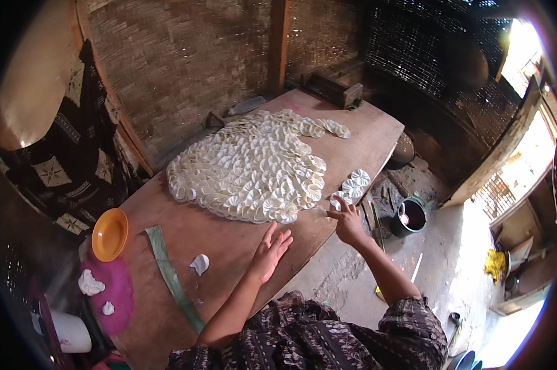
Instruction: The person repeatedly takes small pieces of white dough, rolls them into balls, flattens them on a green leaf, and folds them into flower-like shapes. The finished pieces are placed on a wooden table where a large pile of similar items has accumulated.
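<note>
My left hand (270, 254) is open, fingers extended, near the front edge of a large pile of thin white ruffled discs (241, 163) on the wooden board (315, 246). My right hand (349, 223) is at the board's right edge, its fingers apart and partly bent, the fingertips at the lowest of a short line of white discs (355, 182); whether they touch it is unclear. A lone white piece (199, 264) and a long green strip (170, 271) lie left of my left hand.
An orange bowl (109, 234) and a pink sheet (115, 296) with white lumps lie at left. A wooden implement (333, 91) and a clear bottle (246, 106) sit at the back. A dark bucket (408, 217) stands on the floor at right, near bright openings in the wall.
</note>
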### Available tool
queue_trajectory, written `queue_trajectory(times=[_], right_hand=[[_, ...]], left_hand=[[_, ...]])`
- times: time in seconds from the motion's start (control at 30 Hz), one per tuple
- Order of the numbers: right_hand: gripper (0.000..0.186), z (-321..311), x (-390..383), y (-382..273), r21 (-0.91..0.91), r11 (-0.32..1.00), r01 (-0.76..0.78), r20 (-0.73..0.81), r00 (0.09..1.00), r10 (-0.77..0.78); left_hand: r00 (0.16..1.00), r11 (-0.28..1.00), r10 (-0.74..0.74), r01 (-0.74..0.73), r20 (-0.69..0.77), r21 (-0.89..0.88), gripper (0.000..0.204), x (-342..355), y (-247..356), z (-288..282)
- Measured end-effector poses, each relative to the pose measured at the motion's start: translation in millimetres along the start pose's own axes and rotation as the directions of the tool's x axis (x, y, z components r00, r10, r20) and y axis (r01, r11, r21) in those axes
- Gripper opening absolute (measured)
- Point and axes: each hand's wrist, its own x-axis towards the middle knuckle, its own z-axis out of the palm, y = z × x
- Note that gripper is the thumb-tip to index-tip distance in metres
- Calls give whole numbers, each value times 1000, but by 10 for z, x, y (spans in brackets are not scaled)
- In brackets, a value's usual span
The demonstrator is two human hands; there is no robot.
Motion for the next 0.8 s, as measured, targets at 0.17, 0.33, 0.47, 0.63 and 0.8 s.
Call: queue_trajectory(times=[0.17,0.33,0.47,0.63,0.8], right_hand=[[52,-88,-345,-557,-190,900,393,-35,913,-406],[60,247,-461,-755,-213,899,383,49,923,-381],[63,374,-123,-686,466,818,336,36,917,-397],[60,296,-143,-1012,-101,853,513,20,858,-513],[60,315,190,-1201,457,769,446,96,835,-541]], left_hand=[[997,945,-70,71,15,-321,74,103,57,3],[991,909,-102,58,-87,-412,47,56,90,-73],[989,912,-89,33,-116,-410,45,-11,214,-226],[913,975,219,-221,-344,34,75,-26,208,-141],[865,934,354,-345,-354,92,83,-140,438,-283]])
